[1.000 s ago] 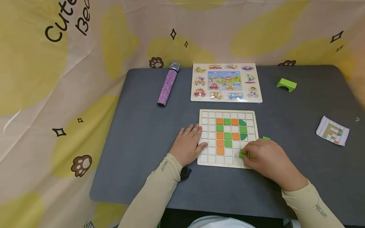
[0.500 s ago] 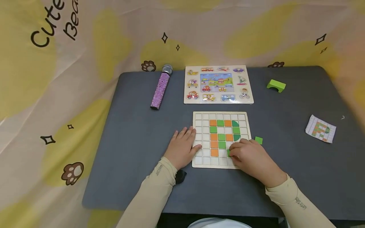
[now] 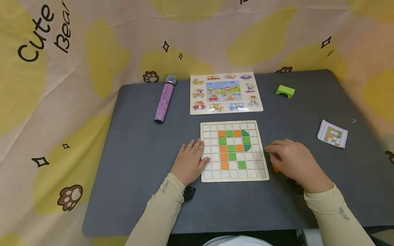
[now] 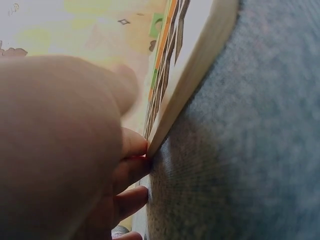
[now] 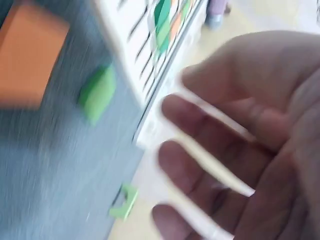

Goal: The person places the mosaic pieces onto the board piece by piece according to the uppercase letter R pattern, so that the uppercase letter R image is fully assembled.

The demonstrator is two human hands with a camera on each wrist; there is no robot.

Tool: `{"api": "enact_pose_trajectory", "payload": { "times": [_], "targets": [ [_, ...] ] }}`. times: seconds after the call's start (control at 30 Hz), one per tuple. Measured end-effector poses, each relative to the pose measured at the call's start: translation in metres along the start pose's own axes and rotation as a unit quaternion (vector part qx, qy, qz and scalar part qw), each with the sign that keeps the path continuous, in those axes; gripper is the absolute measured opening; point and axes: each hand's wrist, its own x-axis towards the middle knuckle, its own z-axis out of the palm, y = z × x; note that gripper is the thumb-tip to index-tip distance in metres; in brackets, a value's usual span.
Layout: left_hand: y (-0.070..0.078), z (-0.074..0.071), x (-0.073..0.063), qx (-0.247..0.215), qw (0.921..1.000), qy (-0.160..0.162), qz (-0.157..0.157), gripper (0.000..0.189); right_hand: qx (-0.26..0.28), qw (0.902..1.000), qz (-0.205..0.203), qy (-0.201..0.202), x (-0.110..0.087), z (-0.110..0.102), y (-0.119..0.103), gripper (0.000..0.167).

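Note:
A pale wooden grid board [image 3: 212, 174] lies on the dark table, with orange and green squares and two dark green rounded pieces set in its cells. My left hand [image 3: 188, 163] rests at the board's left edge, fingers straight; the left wrist view shows its fingertips against the board's side. Just right of the board, my right hand [image 3: 290, 164] is over a loose green block [image 3: 270, 151] and an orange block [image 3: 275, 168]. In the right wrist view its fingers are loosely bent and apart from the green block [image 5: 98, 95]. A lone green square [image 3: 241, 164] sits in a lower cell.
Behind the board lies a vehicle picture puzzle [image 3: 226, 111], with a purple glitter microphone [image 3: 164, 102] to its left. A light green arch block [image 3: 285, 91] is at the back right. A printed pattern card [image 3: 332, 134] lies at the right.
My right hand has let go of a green square in a lower cell of the board and moved right, off the board, to the loose blocks. The left hand stays on the board's edge.

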Motion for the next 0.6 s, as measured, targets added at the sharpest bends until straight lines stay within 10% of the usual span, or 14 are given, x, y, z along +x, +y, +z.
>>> {"api": "enact_pose_trajectory", "payload": {
  "times": [0.2,0.4,0.6],
  "targets": [
    [-0.006,-0.006,-0.011,0.027,0.9995,-0.005,-0.019,0.065,-0.003,0.9964,0.065,-0.055,0.002,-0.001,0.018,0.025],
    [-0.014,-0.007,-0.022,0.041,0.9983,-0.012,-0.04,0.061,0.014,0.9977,0.024,-0.062,0.017,0.023,0.013,0.028],
    [0.002,-0.01,-0.006,0.059,0.9975,-0.028,-0.025,0.06,0.014,0.9953,0.062,-0.073,0.015,0.025,0.026,0.033]
  ]
}}
